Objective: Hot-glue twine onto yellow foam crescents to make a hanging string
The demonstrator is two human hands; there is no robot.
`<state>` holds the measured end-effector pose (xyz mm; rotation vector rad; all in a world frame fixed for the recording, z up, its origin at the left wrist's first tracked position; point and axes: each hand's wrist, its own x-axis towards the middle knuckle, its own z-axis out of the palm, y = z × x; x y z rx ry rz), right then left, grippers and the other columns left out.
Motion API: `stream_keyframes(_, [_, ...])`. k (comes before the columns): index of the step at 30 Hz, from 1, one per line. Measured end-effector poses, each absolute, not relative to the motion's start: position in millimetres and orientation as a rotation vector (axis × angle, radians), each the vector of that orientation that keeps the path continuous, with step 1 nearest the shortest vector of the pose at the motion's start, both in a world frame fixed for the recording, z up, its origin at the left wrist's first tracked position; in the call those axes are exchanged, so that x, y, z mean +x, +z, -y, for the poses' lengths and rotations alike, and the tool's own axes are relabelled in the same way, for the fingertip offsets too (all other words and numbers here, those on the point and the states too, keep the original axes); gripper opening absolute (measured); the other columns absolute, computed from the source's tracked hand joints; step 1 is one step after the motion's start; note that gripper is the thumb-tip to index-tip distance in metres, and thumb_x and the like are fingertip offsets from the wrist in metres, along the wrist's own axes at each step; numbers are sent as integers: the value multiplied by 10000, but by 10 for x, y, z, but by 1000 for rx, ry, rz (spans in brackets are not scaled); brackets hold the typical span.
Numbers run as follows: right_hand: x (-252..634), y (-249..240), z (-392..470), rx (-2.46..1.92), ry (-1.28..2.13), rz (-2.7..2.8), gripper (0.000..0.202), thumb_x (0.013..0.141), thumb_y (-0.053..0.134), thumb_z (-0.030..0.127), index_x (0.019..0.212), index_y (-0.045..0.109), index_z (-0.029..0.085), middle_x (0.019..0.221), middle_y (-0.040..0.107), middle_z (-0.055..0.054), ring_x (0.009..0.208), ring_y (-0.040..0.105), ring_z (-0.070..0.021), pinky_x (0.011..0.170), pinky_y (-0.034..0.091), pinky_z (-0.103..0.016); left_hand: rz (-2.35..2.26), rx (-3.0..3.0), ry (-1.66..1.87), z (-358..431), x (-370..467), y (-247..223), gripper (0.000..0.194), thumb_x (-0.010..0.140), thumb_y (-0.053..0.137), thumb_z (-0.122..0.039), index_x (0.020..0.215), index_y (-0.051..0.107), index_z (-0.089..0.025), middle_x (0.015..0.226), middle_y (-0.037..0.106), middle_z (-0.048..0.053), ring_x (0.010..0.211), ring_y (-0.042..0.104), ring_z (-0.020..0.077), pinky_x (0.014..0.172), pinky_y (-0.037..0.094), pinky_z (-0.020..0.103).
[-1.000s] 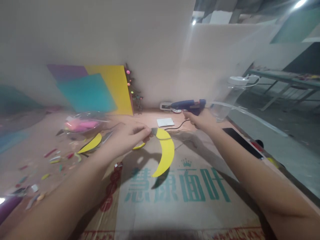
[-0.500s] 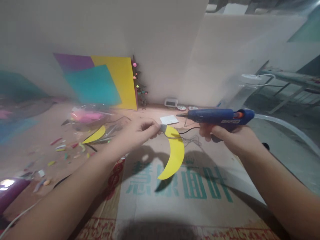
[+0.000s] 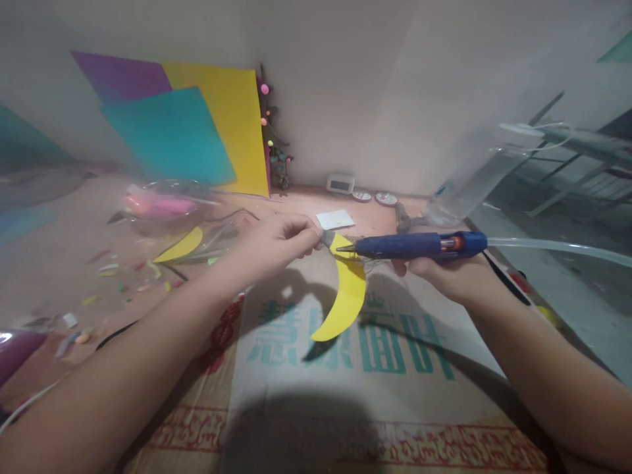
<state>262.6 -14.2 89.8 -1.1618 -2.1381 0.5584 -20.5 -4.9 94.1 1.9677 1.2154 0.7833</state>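
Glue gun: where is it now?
Head view, right of centre: the blue glue gun is in the right hand, nozzle at the upper end of the yellow crescent.

Plain bright yellow on crescent [image 3: 348, 296], grey at upper end. Deep blue on glue gun [image 3: 399, 246], orange-red inside rear slot; translucent white on glue stick [image 3: 553, 244]. Teal characters and crown on whitish board [image 3: 434, 401], red scrollwork band along near edge. Solid purple on leftmost sheet [image 3: 121, 76], turquoise on front sheet [image 3: 168, 138], yellow on rightmost sheet [image 3: 234, 118]. Pink, orange and lime on balls [image 3: 265, 89] of dark sprig [image 3: 283, 181]. White on card [image 3: 336, 218].
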Motion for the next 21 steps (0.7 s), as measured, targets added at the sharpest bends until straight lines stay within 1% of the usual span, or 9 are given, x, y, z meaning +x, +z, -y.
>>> stream_keyframes(2, [2645,856,120,-1165,553,2158,473,812,553,673,682,595,220,680,597,-22,646,569,-195,639,449,-340,-1209,1980,797,55,-210,953,334,904,466,-363,637,507,-166,629,500,-30,583,454,105,552,302,236])
stream_keyframes(5, [2668,805,96,-1178,548,2154,464,809,567,666,697,601,217,674,600,-23,643,563,-193,629,449,-329,-1187,2005,791,52,-215,943,311,902,472,-350,656,527,-168,641,513,-32,602,468,108,568,313,237])
stream_keyframes(10, [2672,788,101,-1209,555,2102,454,767,622,664,704,625,215,672,620,-29,649,579,-205,606,460,-324,-1221,2000,767,29,-207,888,335,903,471,-406,683,565,-172,636,538,-28,613,498,119,564,326,241])
stream_keyframes(15, [2656,770,124,-1254,547,2072,431,757,642,650,771,676,221,691,634,-29,649,593,-213,601,457,-329,-1213,1982,770,19,-202,860,324,898,475,-418,722,596,-175,651,566,-23,622,518,125,559,344,239])
stream_keyframes(21, [2599,783,161,-1286,524,2038,410,754,655,630,737,665,221,692,630,-30,652,586,-212,613,456,-334,-1220,1984,768,20,-204,861,330,899,471,-420,723,603,-175,637,561,-23,618,523,127,556,347,237])
